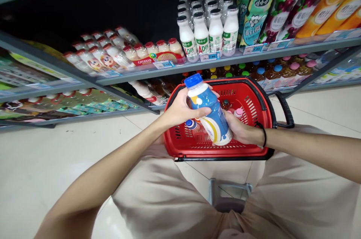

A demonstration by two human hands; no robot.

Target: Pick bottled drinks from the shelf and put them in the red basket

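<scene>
Both my hands hold a blue and white plastic drink bottle [212,113] with a blue cap, tilted with its top toward the left. My left hand [182,109] wraps the upper part, the thumb lying across the label. Around the lower part is my right hand [238,128], with a black band on its wrist; some of its fingers are hidden behind the bottle. Directly beneath is a red shopping basket [175,145] between my knees. Inside it lie a blue-capped bottle [191,124] and a pink-capped bottle [238,112], partly covered by my hands.
Ahead, a grey shelf [135,75] carries white milk drink bottles [200,34], red-capped small bottles [156,49] and large juice bottles [290,9]. More bottles [278,73] stand on the lower level. The basket's black handle [287,111] sticks out right. A grey stool [228,194] is under me.
</scene>
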